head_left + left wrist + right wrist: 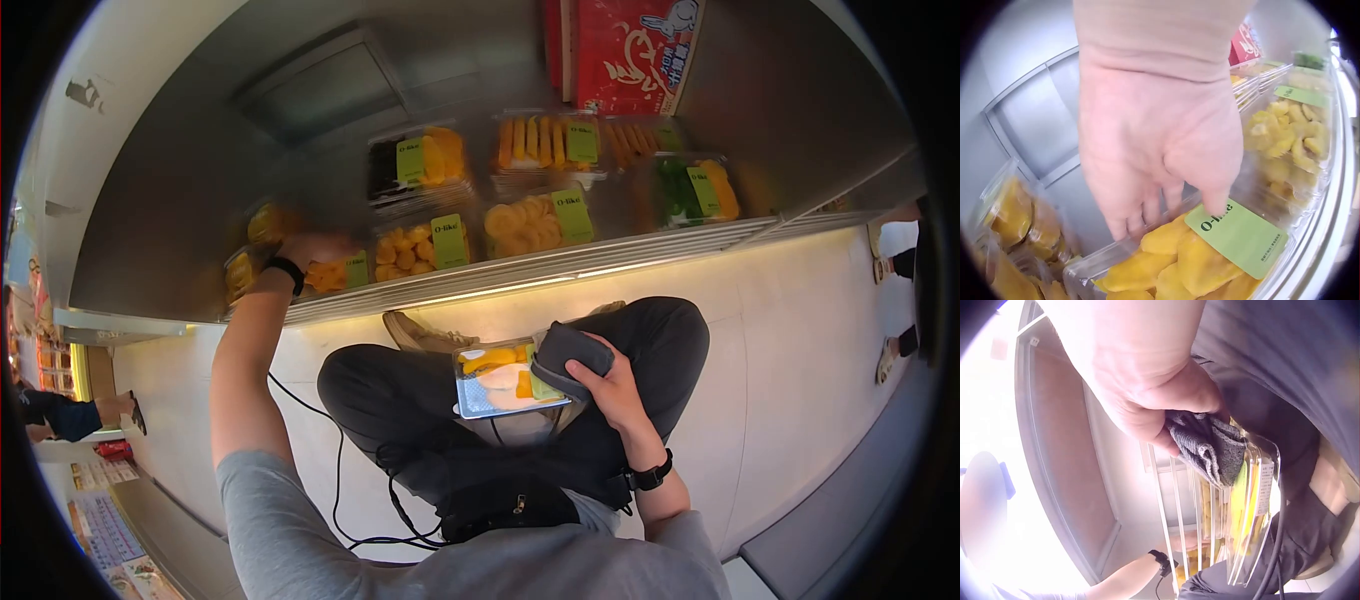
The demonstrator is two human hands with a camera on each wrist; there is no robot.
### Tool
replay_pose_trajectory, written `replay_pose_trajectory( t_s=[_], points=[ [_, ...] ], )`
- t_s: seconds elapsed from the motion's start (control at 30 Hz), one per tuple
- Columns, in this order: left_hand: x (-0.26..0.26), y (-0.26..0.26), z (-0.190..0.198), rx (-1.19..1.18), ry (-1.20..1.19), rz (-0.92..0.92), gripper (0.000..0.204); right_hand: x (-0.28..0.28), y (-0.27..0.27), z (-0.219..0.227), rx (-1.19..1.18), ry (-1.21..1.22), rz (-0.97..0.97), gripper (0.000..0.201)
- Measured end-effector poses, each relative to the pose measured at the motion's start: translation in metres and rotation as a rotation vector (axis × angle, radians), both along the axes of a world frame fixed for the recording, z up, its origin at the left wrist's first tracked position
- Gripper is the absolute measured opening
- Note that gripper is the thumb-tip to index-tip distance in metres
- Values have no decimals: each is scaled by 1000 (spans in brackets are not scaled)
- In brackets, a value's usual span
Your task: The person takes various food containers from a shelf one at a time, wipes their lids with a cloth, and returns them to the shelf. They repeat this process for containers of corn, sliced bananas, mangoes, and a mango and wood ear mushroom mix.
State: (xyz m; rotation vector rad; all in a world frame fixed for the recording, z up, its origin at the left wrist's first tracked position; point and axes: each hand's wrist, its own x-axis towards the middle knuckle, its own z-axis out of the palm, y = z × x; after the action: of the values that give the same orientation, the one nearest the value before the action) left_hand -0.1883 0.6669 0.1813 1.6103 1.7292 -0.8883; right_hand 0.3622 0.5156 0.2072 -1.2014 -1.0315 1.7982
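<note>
My left hand (312,250) reaches up to the steel shelf (620,255) and touches a clear box of yellow mango pieces (335,272). In the left wrist view the left hand (1160,144) has straight fingers. Its fingertips (1132,226) lie at the far rim of that mango box (1172,262), and the thumb tip rests on the lid by the green label (1241,237). My right hand (600,385) grips a grey cloth (570,355) against a clear fruit box (505,385) on my knee. The right wrist view shows the cloth (1210,447) bunched over that box (1241,512).
Several more labelled fruit boxes (535,220) line the shelf, and a red carton (625,50) stands behind them. More boxes (1016,219) sit left of the touched one. I crouch on a pale tiled floor (800,330). A black cable (340,460) hangs by my legs. Other people's feet (890,270) stand at the right.
</note>
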Motion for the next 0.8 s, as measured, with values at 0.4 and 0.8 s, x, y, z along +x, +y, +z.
replay_pose_trajectory(
  t_s=[0.4, 0.8],
  points=[
    [6, -2, 23, 39, -154, -16, 49, 14, -7, -3, -47, 30, -34, 42],
    [-19, 2, 50, 342, 232, -492, 34, 20, -4, -7, -27, 75, -18, 40]
  ],
)
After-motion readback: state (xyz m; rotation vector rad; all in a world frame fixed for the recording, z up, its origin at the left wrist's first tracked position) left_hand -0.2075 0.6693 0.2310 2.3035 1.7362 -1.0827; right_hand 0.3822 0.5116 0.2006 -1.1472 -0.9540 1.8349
